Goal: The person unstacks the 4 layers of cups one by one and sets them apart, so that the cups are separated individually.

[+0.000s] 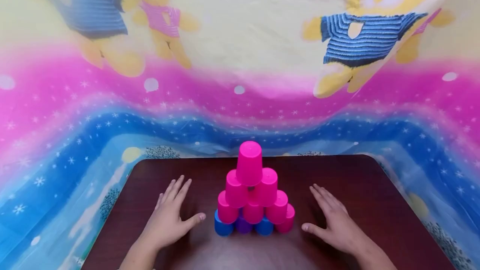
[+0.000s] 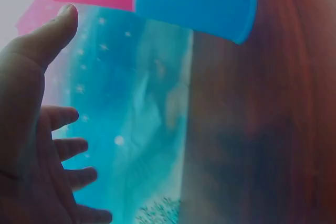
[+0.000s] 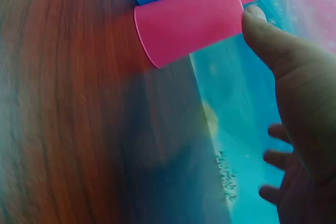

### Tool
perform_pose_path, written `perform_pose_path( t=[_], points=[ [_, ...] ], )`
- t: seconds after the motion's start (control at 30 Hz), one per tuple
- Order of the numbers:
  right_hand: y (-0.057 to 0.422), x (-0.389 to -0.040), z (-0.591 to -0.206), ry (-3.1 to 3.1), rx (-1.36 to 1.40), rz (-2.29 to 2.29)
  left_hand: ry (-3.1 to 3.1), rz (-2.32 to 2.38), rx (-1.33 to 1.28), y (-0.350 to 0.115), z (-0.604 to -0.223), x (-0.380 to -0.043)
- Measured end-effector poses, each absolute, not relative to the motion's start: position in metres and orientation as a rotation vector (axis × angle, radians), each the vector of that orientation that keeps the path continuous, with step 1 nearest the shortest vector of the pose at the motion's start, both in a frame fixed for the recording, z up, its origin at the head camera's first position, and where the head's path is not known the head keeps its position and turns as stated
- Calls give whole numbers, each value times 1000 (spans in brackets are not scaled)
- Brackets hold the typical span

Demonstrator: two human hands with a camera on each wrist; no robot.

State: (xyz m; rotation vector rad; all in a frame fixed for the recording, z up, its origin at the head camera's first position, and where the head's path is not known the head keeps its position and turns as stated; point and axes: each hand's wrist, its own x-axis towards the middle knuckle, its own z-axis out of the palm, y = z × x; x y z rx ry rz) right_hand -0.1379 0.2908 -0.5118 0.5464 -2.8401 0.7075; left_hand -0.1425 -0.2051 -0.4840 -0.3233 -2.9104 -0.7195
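Note:
A pyramid of upside-down plastic cups stands in the middle of the table, one pink cup at its top and rows of pink cups beneath. Its bottom row has a blue cup at the left end, a purple cup, another blue cup and a pink cup at the right end. To the left of the stack my left hand is held with fingers spread, apart from the cups. My right hand mirrors it on the right side, fingers extended and holding nothing.
The dark brown wooden table has rounded far corners. Behind it and at both sides hangs a printed cloth with teddy bears, pink and blue bands and snowflakes.

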Motion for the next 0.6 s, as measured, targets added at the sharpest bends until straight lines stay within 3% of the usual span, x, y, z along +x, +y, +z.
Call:
perform_pose_path(
  t=[0.6],
  points=[
    [258, -140, -530, -2770, 634, 955, -2434, -1374, -584, -167, -424, -157]
  ],
)
